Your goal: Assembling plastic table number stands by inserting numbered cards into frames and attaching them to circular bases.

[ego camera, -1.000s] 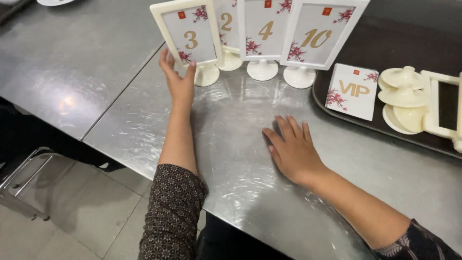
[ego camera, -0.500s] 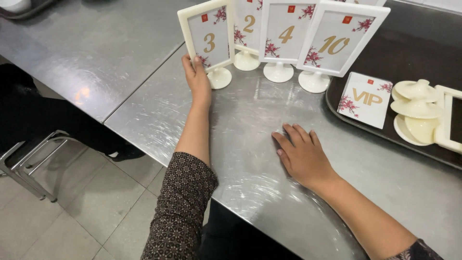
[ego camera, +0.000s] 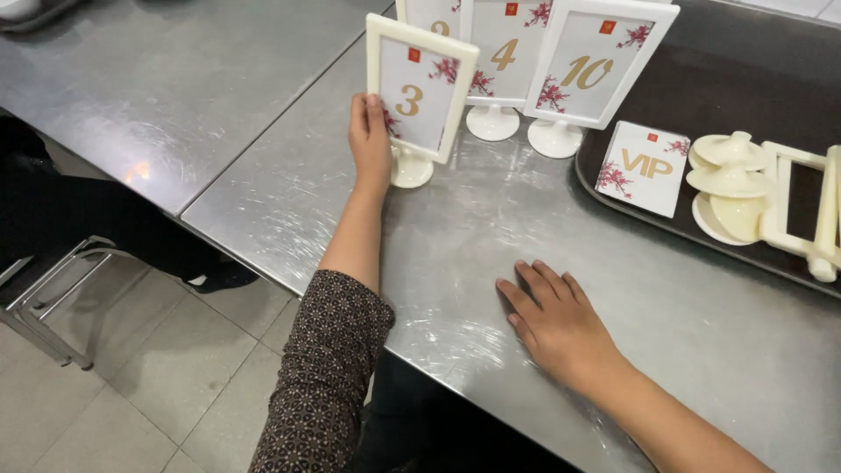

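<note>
Near the upper middle of the frame, the left hand gripped the left edge of a cream-framed table number stand, thumb at the front of the frame and fingers behind it, so the hand was closed on the stand. The stand stood upright on its round base, which rested on the steel table; its card showed a gold numeral with a red blossom sprig. Just behind it, toward the top of the frame, two more table number stands of the same kind stood side by side on round feet, and part of a further one showed at the top edge behind the held stand. The right hand lay flat, palm down, on the steel in the lower middle of the frame, fingers spread a little and pointing toward the upper left, holding nothing and well apart from the stands. At the right of the frame a dark tray sat on the table; in it lay a flat white card with gold lettering and blossom print, beside a stack of loose cream round bases, and farther right an empty cream frame lying on its side. The patterned dark sleeve of the left arm ran down the lower middle, and a metal chair frame showed over the tiled floor at the lower left.
</note>
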